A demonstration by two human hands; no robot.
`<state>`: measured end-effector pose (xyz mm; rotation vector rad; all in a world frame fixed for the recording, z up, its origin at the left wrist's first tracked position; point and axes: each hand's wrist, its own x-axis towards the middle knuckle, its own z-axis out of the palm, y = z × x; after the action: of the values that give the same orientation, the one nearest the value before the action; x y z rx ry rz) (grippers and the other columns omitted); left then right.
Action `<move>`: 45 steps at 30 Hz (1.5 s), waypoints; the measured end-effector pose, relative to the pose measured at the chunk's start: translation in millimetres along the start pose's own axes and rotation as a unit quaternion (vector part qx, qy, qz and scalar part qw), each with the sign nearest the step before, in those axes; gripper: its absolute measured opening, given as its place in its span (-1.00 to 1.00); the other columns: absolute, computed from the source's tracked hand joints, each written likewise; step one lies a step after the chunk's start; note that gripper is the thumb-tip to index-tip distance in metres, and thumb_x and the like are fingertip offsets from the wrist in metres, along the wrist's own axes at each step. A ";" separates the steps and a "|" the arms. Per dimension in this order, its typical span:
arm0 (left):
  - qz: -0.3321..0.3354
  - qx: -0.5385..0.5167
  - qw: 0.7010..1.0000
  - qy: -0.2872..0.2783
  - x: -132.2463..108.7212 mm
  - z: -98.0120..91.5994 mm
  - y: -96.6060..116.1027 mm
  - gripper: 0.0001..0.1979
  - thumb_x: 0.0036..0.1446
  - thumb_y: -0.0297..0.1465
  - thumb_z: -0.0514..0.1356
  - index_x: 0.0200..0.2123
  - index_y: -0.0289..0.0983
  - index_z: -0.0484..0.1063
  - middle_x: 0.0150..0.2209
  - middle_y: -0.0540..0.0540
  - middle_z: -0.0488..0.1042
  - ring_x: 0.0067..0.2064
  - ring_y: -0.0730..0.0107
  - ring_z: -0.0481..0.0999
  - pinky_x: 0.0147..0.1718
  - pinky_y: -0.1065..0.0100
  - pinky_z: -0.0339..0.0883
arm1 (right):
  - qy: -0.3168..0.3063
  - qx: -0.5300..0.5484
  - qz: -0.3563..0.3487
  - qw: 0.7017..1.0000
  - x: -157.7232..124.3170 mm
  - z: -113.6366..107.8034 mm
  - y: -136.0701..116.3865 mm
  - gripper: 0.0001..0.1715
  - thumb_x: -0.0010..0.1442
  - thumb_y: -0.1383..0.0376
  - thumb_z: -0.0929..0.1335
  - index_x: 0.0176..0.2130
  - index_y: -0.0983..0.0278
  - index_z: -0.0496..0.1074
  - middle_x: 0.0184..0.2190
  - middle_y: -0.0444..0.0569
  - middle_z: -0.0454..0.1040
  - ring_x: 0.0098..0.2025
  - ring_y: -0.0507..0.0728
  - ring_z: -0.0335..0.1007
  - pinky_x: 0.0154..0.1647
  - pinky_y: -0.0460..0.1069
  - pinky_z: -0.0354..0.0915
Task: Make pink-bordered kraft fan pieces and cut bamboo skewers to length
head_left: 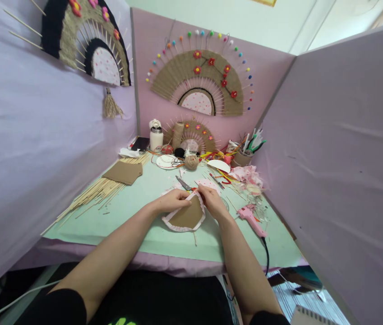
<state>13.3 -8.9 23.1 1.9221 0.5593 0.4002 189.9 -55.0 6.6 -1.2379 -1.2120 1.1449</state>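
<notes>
A brown cardboard piece [187, 215] with a white-and-pink fabric edge folded round its rim is held low over the table. My left hand [174, 201] grips its upper left side, thumb lying on the cardboard. At the top corner, the fingers of my right hand [212, 201] pinch the fabric edge. Just beyond my hands lie scissors [183, 183], their handles partly hidden. Pink-dotted white fabric [209, 184] lies behind my right hand. To the right rests a pink glue gun [252, 221] with a black cord.
Bamboo sticks [93, 192] lie at the left under a cardboard sheet [123, 173]. A white bottle [156, 137], a twine ball [191, 162] and a tool holder [242, 158] stand at the back. Cloth-covered panels [333, 135] enclose the table; decorated fans [177, 72] hang there.
</notes>
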 end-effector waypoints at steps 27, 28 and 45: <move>0.004 -0.090 0.995 0.051 2.5 0.4 -2.3 -0.77 0.01 -0.29 0.12 -0.35 -0.34 0.41 -0.42 -0.03 0.44 -0.37 0.37 0.41 -0.41 0.41 0.21 | 0.067 -0.086 -0.038 0.993 -2.8 -0.5 -6.3 -0.40 0.07 -0.19 0.23 -0.59 0.27 0.29 -0.68 -0.18 0.19 -0.58 0.01 0.05 -0.57 -0.07 -0.02; 0.004 -0.093 0.994 0.054 2.3 0.4 -2.2 -0.77 0.01 -0.29 0.13 -0.35 -0.35 0.41 -0.42 -0.03 0.44 -0.38 0.37 0.41 -0.42 0.42 0.21 | 0.067 -0.090 -0.048 0.993 -2.6 -0.9 -5.6 -0.42 0.05 -0.17 0.26 -0.59 0.27 0.28 -0.67 -0.18 0.18 -0.57 0.00 0.05 -0.56 -0.08 -0.01; 0.031 -0.074 0.988 0.130 6.1 -1.5 -11.2 -0.74 0.03 -0.24 0.16 -0.35 -0.36 0.42 -0.43 -0.03 0.43 -0.40 0.38 0.39 -0.44 0.42 0.21 | 0.096 -0.143 -0.121 0.978 -3.2 0.1 -5.6 -0.45 0.05 -0.08 0.32 -0.66 0.27 0.18 -0.66 -0.20 0.07 -0.56 -0.02 -0.06 -0.56 -0.08 -0.07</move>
<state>15.4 -0.6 13.6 1.7596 0.6203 0.7201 189.4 -58.3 12.1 -1.3373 -1.3691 0.6732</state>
